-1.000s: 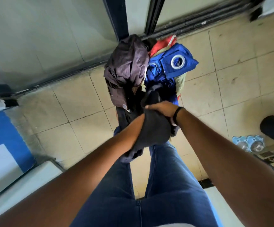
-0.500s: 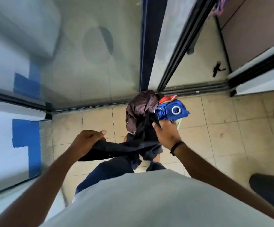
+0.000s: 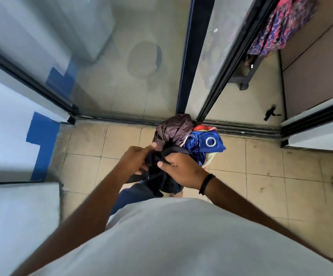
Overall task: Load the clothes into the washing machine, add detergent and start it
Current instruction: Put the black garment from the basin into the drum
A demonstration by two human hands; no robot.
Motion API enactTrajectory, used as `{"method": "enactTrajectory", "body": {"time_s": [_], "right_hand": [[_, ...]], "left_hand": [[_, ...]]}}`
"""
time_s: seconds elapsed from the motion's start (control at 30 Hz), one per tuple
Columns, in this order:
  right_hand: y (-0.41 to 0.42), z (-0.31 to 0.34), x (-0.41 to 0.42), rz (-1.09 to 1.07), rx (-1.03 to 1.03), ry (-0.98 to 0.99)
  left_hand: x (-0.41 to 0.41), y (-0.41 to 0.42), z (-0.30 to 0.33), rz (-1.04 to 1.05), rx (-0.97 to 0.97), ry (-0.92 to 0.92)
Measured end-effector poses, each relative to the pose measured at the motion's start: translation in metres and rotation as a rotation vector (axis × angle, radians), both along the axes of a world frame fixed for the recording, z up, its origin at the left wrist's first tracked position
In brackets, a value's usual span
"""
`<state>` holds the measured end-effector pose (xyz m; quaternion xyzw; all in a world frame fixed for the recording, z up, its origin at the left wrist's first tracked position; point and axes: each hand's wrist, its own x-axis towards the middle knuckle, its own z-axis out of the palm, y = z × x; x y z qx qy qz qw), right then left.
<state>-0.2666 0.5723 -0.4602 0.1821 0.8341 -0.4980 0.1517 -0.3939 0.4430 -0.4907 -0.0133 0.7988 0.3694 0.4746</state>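
While the left hand (image 3: 135, 160) grips one end of the black garment (image 3: 159, 172), the right hand (image 3: 181, 170) clutches its bunched top just beside, cloth hanging between them; the clothes pile (image 3: 189, 140) lies at one o'clock on the tiled floor (image 3: 261, 166).

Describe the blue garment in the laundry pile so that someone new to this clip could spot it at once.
Find the dark sliding-door track across the tiled floor; the heap of clothes sits against it. The shiny royal-blue fabric garment lies on the heap's right side, beside a crumpled dark brown garment. Only it carries a white ring emblem.
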Motion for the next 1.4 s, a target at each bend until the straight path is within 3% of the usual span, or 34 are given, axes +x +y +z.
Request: {"method": "enactTrajectory", "body": {"time_s": [0.1,0.17,0.37,0.43,0.5,0.57,0.67,0.77,0.9,0.97,1.03,1.1,1.17,1.3,1.4], "right_hand": [[-0.021,0.012,0.003,0.155,0.076,0.021],[-0.024,0.016,0.01,0.252,0.083,-0.022],[-0.021,0.015,0.032,0.466,-0.039,-0.168],[-0.02,0.013,0.032,0.349,-0.011,-0.186],[-0.018,0.001,0.027,0.125,0.137,-0.045],[-0.016,-0.019,0.022,0.037,0.259,0.057],[-0.012,-0.057,0.011,0.316,0.361,0.004],[-0.018,-0.071,0.003,0.519,0.416,-0.187],[-0.028,-0.076,0.011,0.545,0.402,-0.34],[-0.031,-0.069,0.014,0.512,0.457,-0.291],[-0.034,-0.054,0.014,0.473,0.515,-0.206],[-0.039,-0.033,0.014,0.462,0.552,-0.081],[-0.051,-0.006,0.011,0.464,0.494,0.059],[-0.088,0.046,0.003,0.38,0.339,0.366],[-0.092,0.062,-0.006,0.168,0.187,0.564]], "left_hand": [[0.016,0.004,-0.003,-0.115,-0.046,-0.095],[0.017,-0.002,-0.012,-0.164,-0.015,-0.067],[0.026,-0.03,-0.008,-0.164,0.055,0.361],[0.029,-0.044,0.005,-0.155,0.15,0.396],[0.035,-0.057,0.024,-0.258,0.211,0.396],[0.044,-0.069,0.044,-0.339,0.28,0.372],[0.057,-0.08,0.073,-0.32,0.419,0.263],[0.056,-0.091,0.094,-0.235,0.51,0.181],[0.04,-0.12,0.096,-0.061,0.493,0.153],[0.027,-0.144,0.079,-0.059,0.275,0.214],[0.015,-0.172,0.057,-0.228,-0.039,0.27],[0.012,-0.191,0.049,-0.349,-0.217,0.25],[0.018,-0.192,0.054,-0.354,-0.149,0.239],[0.031,-0.147,0.072,-0.396,0.277,0.206],[0.038,-0.117,0.083,-0.362,0.367,0.383]]}}
